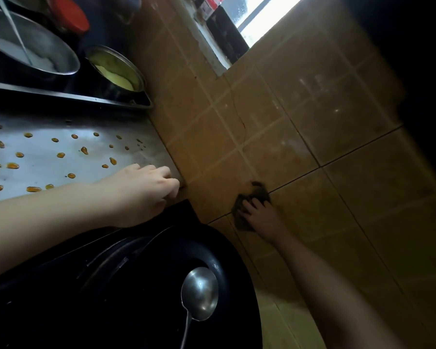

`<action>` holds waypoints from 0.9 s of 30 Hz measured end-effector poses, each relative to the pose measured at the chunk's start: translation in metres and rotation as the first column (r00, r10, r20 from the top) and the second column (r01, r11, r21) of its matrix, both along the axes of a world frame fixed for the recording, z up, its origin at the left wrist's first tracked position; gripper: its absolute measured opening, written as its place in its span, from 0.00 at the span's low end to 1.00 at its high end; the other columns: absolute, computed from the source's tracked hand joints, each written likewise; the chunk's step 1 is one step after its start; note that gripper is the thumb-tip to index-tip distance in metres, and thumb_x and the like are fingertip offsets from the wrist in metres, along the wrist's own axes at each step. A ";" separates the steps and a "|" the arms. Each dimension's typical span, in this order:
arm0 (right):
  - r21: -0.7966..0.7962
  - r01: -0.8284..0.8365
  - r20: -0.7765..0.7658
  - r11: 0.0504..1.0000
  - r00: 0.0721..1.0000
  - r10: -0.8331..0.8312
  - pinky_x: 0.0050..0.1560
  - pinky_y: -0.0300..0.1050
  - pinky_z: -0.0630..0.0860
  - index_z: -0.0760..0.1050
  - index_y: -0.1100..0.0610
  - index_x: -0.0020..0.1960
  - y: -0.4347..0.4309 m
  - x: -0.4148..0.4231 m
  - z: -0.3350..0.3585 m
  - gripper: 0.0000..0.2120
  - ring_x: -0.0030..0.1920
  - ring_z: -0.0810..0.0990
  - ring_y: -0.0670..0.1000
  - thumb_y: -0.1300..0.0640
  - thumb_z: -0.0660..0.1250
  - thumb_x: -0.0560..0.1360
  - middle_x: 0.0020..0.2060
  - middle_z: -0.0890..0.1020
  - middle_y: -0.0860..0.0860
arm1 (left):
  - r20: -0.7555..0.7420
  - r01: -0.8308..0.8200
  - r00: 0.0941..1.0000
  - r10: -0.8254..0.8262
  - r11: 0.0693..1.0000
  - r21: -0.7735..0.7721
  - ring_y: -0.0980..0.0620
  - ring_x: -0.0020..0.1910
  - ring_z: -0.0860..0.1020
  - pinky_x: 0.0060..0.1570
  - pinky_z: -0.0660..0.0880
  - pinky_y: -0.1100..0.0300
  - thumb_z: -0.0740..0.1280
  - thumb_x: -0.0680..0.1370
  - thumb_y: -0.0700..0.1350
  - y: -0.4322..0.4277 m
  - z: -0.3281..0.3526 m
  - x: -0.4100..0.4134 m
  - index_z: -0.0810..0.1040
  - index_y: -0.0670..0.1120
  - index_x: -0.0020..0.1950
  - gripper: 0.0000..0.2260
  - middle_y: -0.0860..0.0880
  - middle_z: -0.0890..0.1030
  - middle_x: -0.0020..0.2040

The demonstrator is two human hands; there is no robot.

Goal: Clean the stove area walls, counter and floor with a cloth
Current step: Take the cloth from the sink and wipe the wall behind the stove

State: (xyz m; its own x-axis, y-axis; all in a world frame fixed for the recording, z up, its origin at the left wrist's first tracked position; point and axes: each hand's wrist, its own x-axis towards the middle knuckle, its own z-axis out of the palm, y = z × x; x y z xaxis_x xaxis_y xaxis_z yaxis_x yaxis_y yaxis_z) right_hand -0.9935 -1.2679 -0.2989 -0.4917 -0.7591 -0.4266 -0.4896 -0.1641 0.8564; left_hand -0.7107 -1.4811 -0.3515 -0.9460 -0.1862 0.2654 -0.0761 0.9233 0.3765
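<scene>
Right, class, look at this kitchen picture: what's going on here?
A person is wiping the tiled surface beside the counter with a dark cloth, which the right hand holds against the tiles. The left hand rests on the steel counter, fingers curled at its edge. Orange spots dot the counter, not yet wiped. A ladle lies in a black pan nearby.

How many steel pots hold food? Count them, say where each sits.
2. The large pot with white contents sits top left; the small pot with yellow contents is right of it, beside the tiled wall. Another may be cut off above.
</scene>
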 end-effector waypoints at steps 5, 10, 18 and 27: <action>-0.155 -0.056 -0.106 0.986 0.994 0.040 0.40 0.44 0.77 0.81 0.45 0.52 -0.051 0.009 0.025 0.19 0.51 0.80 0.50 0.49 0.76 0.62 0.54 0.81 0.49 | -0.027 -0.011 1.000 0.010 1.000 -0.018 0.53 0.55 0.70 0.46 0.61 0.62 0.54 0.80 0.49 -0.012 0.001 0.005 0.66 0.55 0.59 0.09 0.53 0.68 0.59; -0.404 -0.085 -0.217 0.911 0.976 -0.005 0.62 0.54 0.67 0.57 0.52 0.74 -0.098 0.004 0.076 0.23 0.69 0.63 0.58 0.58 0.55 0.80 0.73 0.59 0.57 | -0.038 -0.038 0.999 0.038 0.999 0.009 0.51 0.57 0.71 0.54 0.69 0.58 0.55 0.80 0.50 -0.026 -0.001 0.006 0.68 0.54 0.60 0.10 0.52 0.69 0.60; -0.306 0.012 -0.134 0.952 0.989 -0.056 0.37 0.47 0.77 0.81 0.54 0.54 -0.036 0.009 0.028 0.22 0.49 0.80 0.56 0.55 0.78 0.60 0.53 0.81 0.55 | -0.033 0.009 0.999 -0.009 1.000 -0.001 0.53 0.56 0.71 0.47 0.64 0.61 0.54 0.80 0.49 -0.022 0.001 0.001 0.67 0.53 0.59 0.09 0.52 0.68 0.58; -0.236 0.112 -0.051 0.965 0.991 -0.127 0.33 0.49 0.77 0.84 0.56 0.45 0.009 0.009 0.010 0.25 0.43 0.81 0.57 0.58 0.83 0.48 0.48 0.83 0.57 | 0.026 0.041 0.999 -0.041 0.999 -0.010 0.53 0.56 0.69 0.44 0.59 0.61 0.54 0.80 0.49 -0.016 0.006 -0.009 0.65 0.56 0.59 0.08 0.53 0.67 0.57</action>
